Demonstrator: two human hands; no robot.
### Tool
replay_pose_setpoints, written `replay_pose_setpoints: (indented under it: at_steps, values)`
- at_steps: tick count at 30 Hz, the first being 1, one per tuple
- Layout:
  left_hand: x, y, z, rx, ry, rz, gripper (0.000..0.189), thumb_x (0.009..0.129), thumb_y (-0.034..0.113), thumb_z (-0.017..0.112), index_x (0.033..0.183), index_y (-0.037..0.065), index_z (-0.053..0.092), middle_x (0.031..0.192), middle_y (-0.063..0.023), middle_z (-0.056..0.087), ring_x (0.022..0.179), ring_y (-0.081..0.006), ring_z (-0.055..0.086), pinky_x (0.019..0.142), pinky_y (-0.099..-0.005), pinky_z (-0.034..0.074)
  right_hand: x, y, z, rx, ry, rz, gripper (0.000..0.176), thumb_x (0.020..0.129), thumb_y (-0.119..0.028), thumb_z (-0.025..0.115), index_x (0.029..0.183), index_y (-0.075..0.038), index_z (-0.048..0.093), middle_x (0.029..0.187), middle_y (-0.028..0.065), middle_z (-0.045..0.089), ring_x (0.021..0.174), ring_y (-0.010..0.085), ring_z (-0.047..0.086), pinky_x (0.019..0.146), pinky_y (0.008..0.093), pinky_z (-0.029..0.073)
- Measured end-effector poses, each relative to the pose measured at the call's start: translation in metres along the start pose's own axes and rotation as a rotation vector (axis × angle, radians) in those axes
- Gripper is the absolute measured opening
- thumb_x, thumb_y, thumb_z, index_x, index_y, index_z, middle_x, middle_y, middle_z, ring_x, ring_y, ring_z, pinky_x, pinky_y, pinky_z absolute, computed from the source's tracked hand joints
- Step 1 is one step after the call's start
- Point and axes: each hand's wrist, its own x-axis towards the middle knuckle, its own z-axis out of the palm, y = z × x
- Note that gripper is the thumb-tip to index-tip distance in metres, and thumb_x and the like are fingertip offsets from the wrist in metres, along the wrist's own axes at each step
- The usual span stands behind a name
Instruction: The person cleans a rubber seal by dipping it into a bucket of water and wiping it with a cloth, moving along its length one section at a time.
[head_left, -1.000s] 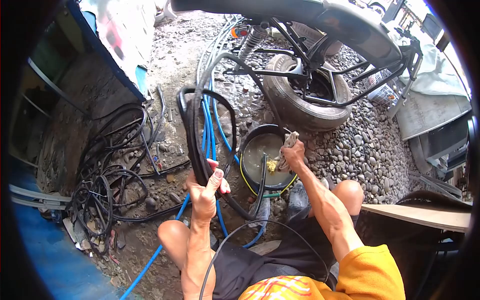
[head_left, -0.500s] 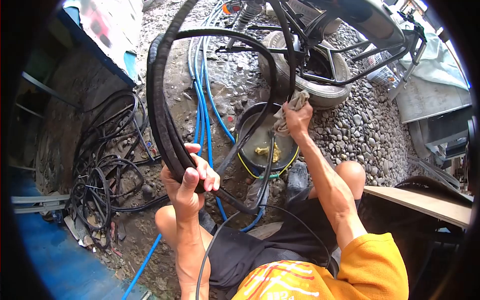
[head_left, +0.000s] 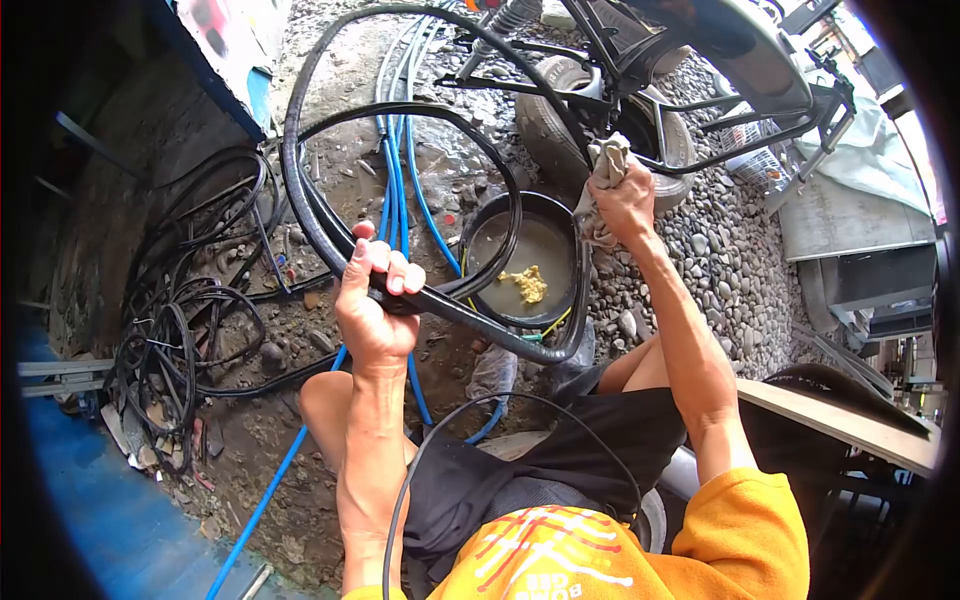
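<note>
The head view shows the left hand [head_left: 378, 305] closed around several strands of a thick black cable [head_left: 292, 150], thumb on the near side and fingers curled over the top. The right hand [head_left: 625, 203] is closed on a crumpled grey rag [head_left: 606, 178], which is pressed against the same cable. Between the hands, the cable makes a wide loop that arches up and over, a smaller loop inside it, and a low bend near the knees.

Below the hands, on the ground, sits a round black basin [head_left: 540, 200] of cloudy water. A yellow lump [head_left: 530, 285] lies in it, toward the near edge. The cable's low bend passes in front of the basin's near edge and climbs along its right edge; the smaller loop crosses over its left part.

Blue hoses [head_left: 392, 200] run along the ground left of the basin. Further left lies a tangle of black cables [head_left: 180, 330]. Beyond the basin's far edge are a tire [head_left: 545, 130] and a dark metal frame [head_left: 690, 108], with pebbles [head_left: 715, 260] to their right. A thin black cord [head_left: 500, 396] arcs over the lap.
</note>
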Motion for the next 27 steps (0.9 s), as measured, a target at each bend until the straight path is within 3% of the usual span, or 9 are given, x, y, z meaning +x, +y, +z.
replay_pose_setpoints:
  at_steps: [6, 9, 10, 13, 14, 17, 18, 24, 27]
  values:
    - [0.011, 0.007, -0.015, -0.2, 0.03, -0.063, 0.02, 0.102, 0.018, 0.055, 0.116, 0.005, 0.052, 0.075, 0.0009, 0.046, 0.062, -0.0106, 0.045, 0.06, -0.0284, 0.042, 0.015, 0.026, 0.004, -0.073, -0.298, 0.046, 0.032, 0.066, -0.013, 0.072, 0.095, 0.0, 0.07, 0.087, 0.0209, 0.07, 0.082, 0.0336, 0.069, 0.081, 0.0406, 0.053]
    - [0.013, 0.005, -0.018, -0.341, 0.057, -0.099, 0.019, 0.102, 0.017, 0.054, 0.114, 0.002, 0.053, 0.075, 0.0001, 0.046, 0.063, -0.0108, 0.046, 0.062, -0.0269, 0.044, 0.016, 0.041, 0.013, -0.006, -0.323, 0.137, 0.032, 0.066, -0.005, 0.074, 0.096, 0.0, 0.067, 0.08, 0.007, 0.067, 0.074, 0.0172, 0.062, 0.071, 0.0338, 0.052]
    - [0.015, 0.003, -0.02, -0.387, 0.064, -0.109, 0.02, 0.103, 0.016, 0.054, 0.114, 0.0, 0.053, 0.075, -0.0004, 0.046, 0.063, -0.0112, 0.046, 0.062, -0.0267, 0.045, 0.015, 0.044, 0.013, 0.022, -0.359, 0.145, 0.031, 0.065, -0.004, 0.074, 0.095, 0.0, 0.067, 0.079, 0.0049, 0.066, 0.072, 0.0161, 0.061, 0.069, 0.0328, 0.051]
    - [0.019, 0.003, -0.028, -0.473, 0.049, -0.133, 0.021, 0.102, 0.016, 0.054, 0.113, -0.002, 0.053, 0.075, -0.001, 0.047, 0.066, -0.0118, 0.049, 0.066, -0.0267, 0.047, 0.006, 0.042, 0.007, 0.038, -0.462, 0.218, 0.031, 0.064, -0.009, 0.074, 0.092, 0.003, 0.068, 0.08, 0.015, 0.07, 0.076, 0.023, 0.066, 0.076, 0.0354, 0.053]
    - [0.021, 0.003, -0.03, -0.502, 0.059, -0.139, 0.02, 0.102, 0.017, 0.054, 0.112, -0.001, 0.053, 0.076, -0.0005, 0.048, 0.066, -0.0113, 0.049, 0.066, -0.0265, 0.047, 0.003, 0.039, 0.005, 0.098, -0.505, 0.277, 0.031, 0.064, -0.007, 0.074, 0.093, 0.002, 0.068, 0.082, 0.0114, 0.069, 0.078, 0.0187, 0.064, 0.076, 0.0343, 0.053]
    - [0.024, 0.009, -0.035, -0.563, 0.067, -0.131, 0.02, 0.102, 0.016, 0.054, 0.111, -0.001, 0.052, 0.077, -0.0015, 0.049, 0.068, -0.0121, 0.051, 0.068, -0.0272, 0.049, -0.005, 0.036, 0.003, 0.227, -0.612, 0.158, 0.035, 0.067, -0.001, 0.073, 0.102, 0.0, 0.066, 0.088, 0.0033, 0.066, 0.081, 0.0135, 0.059, 0.078, 0.0304, 0.05]
    - [0.025, 0.012, -0.036, -0.583, 0.079, -0.126, 0.02, 0.102, 0.016, 0.054, 0.111, -0.002, 0.052, 0.078, -0.0019, 0.049, 0.069, -0.0125, 0.051, 0.069, -0.0275, 0.049, -0.006, 0.029, 0.0, 0.234, -0.659, 0.164, 0.042, 0.067, 0.001, 0.073, 0.108, 0.0, 0.064, 0.093, 0.0037, 0.066, 0.086, 0.0129, 0.059, 0.083, 0.0295, 0.049]
    - [0.026, 0.018, -0.037, -0.631, 0.121, -0.051, 0.02, 0.101, 0.013, 0.056, 0.105, -0.006, 0.051, 0.076, -0.0055, 0.051, 0.071, -0.0161, 0.054, 0.073, -0.0303, 0.051, -0.007, 0.011, 0.004, 0.255, -0.839, 0.148, 0.049, 0.065, 0.001, 0.072, 0.113, -0.001, 0.063, 0.096, 0.0035, 0.066, 0.087, 0.0135, 0.058, 0.083, 0.0299, 0.049]
    - [0.029, 0.024, -0.041, -0.658, 0.181, -0.064, 0.017, 0.102, 0.015, 0.054, 0.098, -0.001, 0.052, 0.077, -0.004, 0.053, 0.07, -0.0148, 0.054, 0.074, -0.0306, 0.051, -0.009, 0.009, 0.009, 0.238, -0.875, 0.065, 0.05, 0.065, -0.002, 0.075, 0.114, -0.002, 0.064, 0.098, 0.0024, 0.067, 0.087, 0.0133, 0.058, 0.082, 0.0297, 0.049]
